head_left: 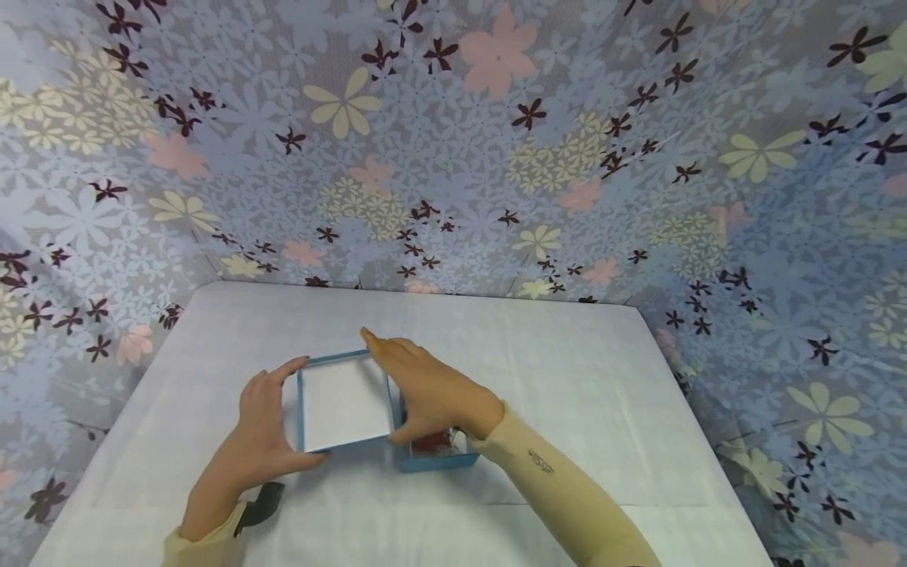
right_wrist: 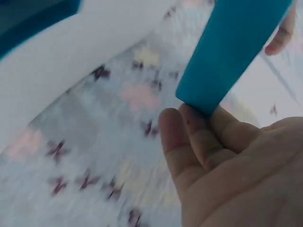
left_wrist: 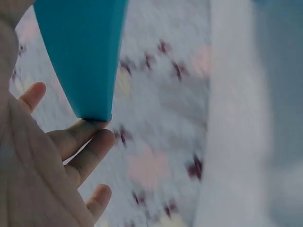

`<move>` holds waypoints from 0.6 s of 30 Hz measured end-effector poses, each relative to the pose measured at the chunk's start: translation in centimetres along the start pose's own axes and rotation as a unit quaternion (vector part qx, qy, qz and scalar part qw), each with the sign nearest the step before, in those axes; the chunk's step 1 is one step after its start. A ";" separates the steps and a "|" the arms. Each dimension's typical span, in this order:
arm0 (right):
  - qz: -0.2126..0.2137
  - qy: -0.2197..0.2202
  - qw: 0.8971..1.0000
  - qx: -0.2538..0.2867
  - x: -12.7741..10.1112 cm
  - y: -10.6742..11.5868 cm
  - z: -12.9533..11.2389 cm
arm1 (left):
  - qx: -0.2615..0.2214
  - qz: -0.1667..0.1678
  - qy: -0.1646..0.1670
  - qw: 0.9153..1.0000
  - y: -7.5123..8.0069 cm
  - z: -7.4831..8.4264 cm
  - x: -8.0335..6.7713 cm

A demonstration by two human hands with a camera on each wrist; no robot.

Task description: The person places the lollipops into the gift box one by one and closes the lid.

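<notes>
A square box lid (head_left: 347,402) with blue edges and a white inside is held up between both hands in the head view. My left hand (head_left: 258,433) grips its left side, thumb at the near corner and fingers at the far one. My right hand (head_left: 432,394) holds the right side in the same way. The lid's blue side wall (left_wrist: 90,61) shows against the fingers in the left wrist view, and again as a blue wall (right_wrist: 232,52) in the right wrist view. Partly beneath the right hand stands an open blue box (head_left: 439,463) with something red (head_left: 431,444) inside, mostly hidden.
Both hands are above a table (head_left: 567,378) with a white cover. A flowered cloth (head_left: 453,157) hangs behind it and along both sides. By the left wrist is a dark object (head_left: 262,506), its kind unclear.
</notes>
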State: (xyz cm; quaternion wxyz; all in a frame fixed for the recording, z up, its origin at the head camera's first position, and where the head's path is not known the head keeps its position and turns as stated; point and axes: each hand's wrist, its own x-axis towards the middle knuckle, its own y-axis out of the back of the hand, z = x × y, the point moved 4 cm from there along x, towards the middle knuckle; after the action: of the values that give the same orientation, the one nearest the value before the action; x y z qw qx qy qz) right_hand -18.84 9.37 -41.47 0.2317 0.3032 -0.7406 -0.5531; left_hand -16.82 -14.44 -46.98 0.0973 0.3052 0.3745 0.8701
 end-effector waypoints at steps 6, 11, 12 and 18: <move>0.077 -0.063 0.987 0.123 -7.4 0.9 1.8 | -0.049 -0.041 -0.068 0.996 -2.7 4.1 2.6; 0.117 -0.081 0.972 0.188 -11.4 0.2 2.7 | -0.049 -0.055 -0.111 0.991 -4.7 6.4 3.5; 0.120 -0.082 0.969 0.200 -11.9 0.0 2.8 | -0.048 -0.056 -0.119 0.990 -5.0 6.8 3.6; 0.121 -0.096 0.945 0.289 -14.6 -0.6 3.5 | -0.035 -0.075 -0.131 0.988 -6.6 7.9 3.6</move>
State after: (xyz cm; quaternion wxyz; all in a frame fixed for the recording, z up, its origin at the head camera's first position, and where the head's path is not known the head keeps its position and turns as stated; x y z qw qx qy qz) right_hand -10.75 21.91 -43.18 0.1270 0.2110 -0.9184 -0.3096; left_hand -15.29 -3.68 -45.78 0.2209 0.3843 0.3493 0.8256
